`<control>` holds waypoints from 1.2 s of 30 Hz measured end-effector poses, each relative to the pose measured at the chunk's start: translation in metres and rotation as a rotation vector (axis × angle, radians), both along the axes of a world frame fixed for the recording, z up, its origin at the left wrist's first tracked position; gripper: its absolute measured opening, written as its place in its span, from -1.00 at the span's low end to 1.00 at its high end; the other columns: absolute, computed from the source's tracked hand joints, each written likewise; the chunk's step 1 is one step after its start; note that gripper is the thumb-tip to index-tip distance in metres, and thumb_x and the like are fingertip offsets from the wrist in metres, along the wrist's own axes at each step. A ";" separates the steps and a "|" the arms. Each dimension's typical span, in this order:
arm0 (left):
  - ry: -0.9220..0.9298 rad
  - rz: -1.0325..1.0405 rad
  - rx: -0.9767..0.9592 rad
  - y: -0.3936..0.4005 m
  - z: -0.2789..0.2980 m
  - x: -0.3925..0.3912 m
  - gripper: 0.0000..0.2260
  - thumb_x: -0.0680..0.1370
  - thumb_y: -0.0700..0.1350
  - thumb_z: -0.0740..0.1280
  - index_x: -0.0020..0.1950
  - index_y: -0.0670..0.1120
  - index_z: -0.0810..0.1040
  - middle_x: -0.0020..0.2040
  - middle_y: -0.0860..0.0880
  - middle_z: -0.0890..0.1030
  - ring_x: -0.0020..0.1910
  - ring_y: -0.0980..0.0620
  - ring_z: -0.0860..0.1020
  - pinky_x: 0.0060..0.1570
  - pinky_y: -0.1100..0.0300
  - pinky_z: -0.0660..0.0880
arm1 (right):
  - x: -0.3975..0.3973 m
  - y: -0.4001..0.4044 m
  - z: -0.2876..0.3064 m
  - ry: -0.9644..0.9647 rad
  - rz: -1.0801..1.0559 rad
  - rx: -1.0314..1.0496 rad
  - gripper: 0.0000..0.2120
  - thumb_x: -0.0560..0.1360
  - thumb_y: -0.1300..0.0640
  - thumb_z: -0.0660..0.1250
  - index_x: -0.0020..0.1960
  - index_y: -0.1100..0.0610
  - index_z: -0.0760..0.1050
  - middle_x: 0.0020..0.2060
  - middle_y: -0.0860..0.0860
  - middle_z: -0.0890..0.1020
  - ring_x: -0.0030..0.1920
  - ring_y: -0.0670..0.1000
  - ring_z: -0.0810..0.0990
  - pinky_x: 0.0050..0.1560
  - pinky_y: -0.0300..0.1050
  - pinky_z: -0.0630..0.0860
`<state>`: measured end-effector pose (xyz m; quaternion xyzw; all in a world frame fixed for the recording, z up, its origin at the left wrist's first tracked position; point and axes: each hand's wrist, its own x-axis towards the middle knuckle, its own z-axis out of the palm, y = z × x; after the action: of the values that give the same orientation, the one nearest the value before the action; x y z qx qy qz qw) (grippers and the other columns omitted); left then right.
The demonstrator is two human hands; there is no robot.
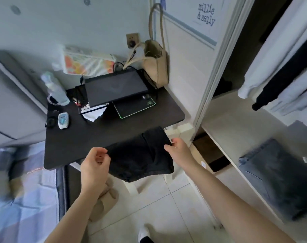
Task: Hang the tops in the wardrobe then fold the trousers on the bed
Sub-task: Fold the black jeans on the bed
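Note:
A folded pair of black trousers hangs in the air in front of the black desk. My left hand grips its left edge with curled fingers. My right hand pinches its upper right corner. To the right stands the open wardrobe, where white and black tops hang at the upper right. A folded dark grey garment lies on the wardrobe shelf. The bed, with blue patterned bedding, fills the lower left.
On the desk stand a laptop on a stand, a mouse pad, a bottle and a small white device. A beige bag hangs at the wall. Beige slippers lie on the tiled floor.

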<state>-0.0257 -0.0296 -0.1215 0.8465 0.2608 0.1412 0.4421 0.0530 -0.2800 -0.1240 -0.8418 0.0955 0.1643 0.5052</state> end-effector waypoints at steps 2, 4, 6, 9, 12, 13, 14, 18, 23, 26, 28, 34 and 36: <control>0.058 0.064 0.006 0.020 -0.008 -0.003 -0.84 0.52 -0.13 0.38 -0.18 0.11 0.48 -0.26 0.11 0.60 -0.25 0.17 0.55 -0.30 0.38 0.34 | 0.002 0.020 -0.004 0.057 0.002 -0.014 -0.65 0.47 -0.02 0.34 0.15 0.15 0.41 0.03 0.03 0.55 -0.03 0.01 0.53 -0.05 -0.12 0.47; 0.114 0.079 -0.013 0.029 -0.019 -0.006 -0.84 0.51 -0.04 0.42 -0.20 0.07 0.46 -0.27 0.09 0.59 -0.26 0.15 0.54 -0.32 0.37 0.32 | 0.001 0.028 -0.009 0.057 -0.004 -0.092 -0.64 0.45 -0.08 0.36 0.12 0.11 0.42 0.02 0.02 0.54 -0.05 0.01 0.51 -0.06 -0.13 0.47; 0.147 0.107 -0.031 0.039 -0.028 -0.006 -0.80 0.49 0.04 0.43 -0.20 0.03 0.44 -0.28 0.07 0.57 -0.26 0.12 0.53 -0.34 0.34 0.31 | 0.001 0.034 -0.007 0.030 0.024 -0.152 -0.63 0.44 -0.10 0.36 0.12 0.12 0.47 -0.02 -0.01 0.56 -0.01 0.03 0.53 -0.01 -0.09 0.50; 0.240 0.156 -0.188 0.047 -0.038 -0.003 -0.71 0.49 0.15 0.41 -0.06 -0.03 0.43 -0.18 0.02 0.57 -0.15 -0.03 0.59 -0.25 0.21 0.45 | 0.000 0.034 0.008 0.028 0.029 -0.059 -0.73 0.42 -0.06 0.39 -0.03 0.12 0.57 -0.14 0.00 0.65 -0.08 0.02 0.61 -0.01 0.01 0.57; 0.242 0.191 -0.571 0.050 -0.039 -0.002 -0.57 0.47 0.14 0.45 0.13 -0.12 0.46 -0.05 -0.06 0.61 -0.11 -0.09 0.67 0.03 -0.04 0.60 | 0.006 0.041 0.038 -0.065 -0.050 0.038 -0.80 0.42 0.00 0.41 -0.32 0.03 0.51 -0.42 -0.17 0.59 -0.29 -0.05 0.57 -0.28 -0.14 0.45; 0.224 0.200 -0.661 0.052 -0.038 -0.004 -0.57 0.47 0.12 0.46 0.14 -0.14 0.49 -0.05 -0.08 0.64 -0.13 -0.10 0.68 0.01 -0.04 0.61 | 0.010 0.048 0.050 -0.115 -0.077 0.053 -0.73 0.43 0.02 0.40 -0.40 0.00 0.43 -0.53 -0.22 0.51 -0.37 -0.09 0.50 -0.34 -0.19 0.36; 0.210 0.197 -0.722 0.051 -0.037 -0.005 -0.61 0.47 0.11 0.46 0.12 -0.15 0.54 -0.07 -0.09 0.67 -0.14 -0.09 0.69 -0.03 -0.02 0.63 | 0.014 0.055 0.061 -0.166 -0.086 0.055 -0.68 0.44 0.03 0.40 -0.43 0.00 0.36 -0.59 -0.23 0.44 -0.42 -0.12 0.43 -0.36 -0.21 0.31; 0.141 0.187 -0.999 0.056 -0.020 -0.006 -0.74 0.53 0.00 0.40 0.12 -0.13 0.61 -0.03 -0.06 0.72 -0.06 -0.05 0.70 0.01 -0.01 0.61 | 0.020 0.096 0.103 -0.341 0.051 0.037 -0.70 0.45 -0.01 0.37 -0.36 0.09 0.39 -0.50 -0.17 0.46 -0.39 -0.15 0.44 -0.30 -0.23 0.35; -0.150 0.384 -1.067 0.104 0.029 -0.006 -0.88 0.44 -0.09 0.47 -0.06 -0.09 0.70 -0.08 -0.06 0.72 -0.13 0.00 0.70 -0.13 0.10 0.56 | 0.018 0.144 0.136 -0.429 0.167 0.182 -0.63 0.47 0.00 0.33 -0.11 0.35 0.43 -0.25 0.22 0.55 -0.27 -0.03 0.46 -0.17 -0.05 0.45; -0.271 0.402 -1.053 0.134 0.054 -0.028 -0.92 0.47 -0.09 0.44 -0.11 -0.07 0.69 -0.11 -0.04 0.72 -0.10 -0.01 0.68 -0.08 0.11 0.56 | 0.007 0.174 0.145 -0.438 0.256 0.253 -0.65 0.47 0.00 0.32 -0.10 0.32 0.43 -0.28 0.16 0.53 -0.29 -0.08 0.45 -0.21 -0.15 0.41; -0.329 0.411 -1.028 0.147 0.064 -0.051 -0.86 0.49 -0.09 0.41 -0.01 -0.11 0.68 -0.08 -0.06 0.71 -0.09 -0.01 0.68 -0.10 0.14 0.60 | -0.004 0.192 0.147 -0.439 0.323 0.283 -0.68 0.48 -0.01 0.32 -0.09 0.29 0.46 -0.21 0.17 0.57 -0.28 -0.09 0.48 -0.21 -0.17 0.44; -0.490 0.581 -0.868 0.165 0.095 -0.142 -0.89 0.52 -0.09 0.39 -0.07 -0.08 0.70 -0.12 -0.06 0.71 -0.12 0.01 0.67 -0.15 0.19 0.59 | -0.041 0.233 0.151 -0.345 0.532 0.379 -0.69 0.48 -0.03 0.32 0.01 0.23 0.54 -0.07 0.13 0.65 -0.04 0.11 0.61 0.05 0.04 0.56; -0.511 0.649 -0.809 0.158 0.103 -0.176 -0.89 0.50 -0.07 0.40 -0.12 -0.05 0.72 -0.16 -0.04 0.71 -0.18 0.04 0.67 -0.24 0.21 0.58 | -0.059 0.241 0.151 -0.295 0.589 0.413 -0.60 0.47 -0.06 0.32 0.03 0.30 0.51 -0.05 0.21 0.62 -0.06 0.17 0.61 0.06 0.12 0.54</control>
<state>-0.2018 0.1288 -0.0183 0.4259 0.4253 0.3586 0.7135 -0.0061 -0.0386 0.0265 -0.7283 -0.2591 0.1952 0.6037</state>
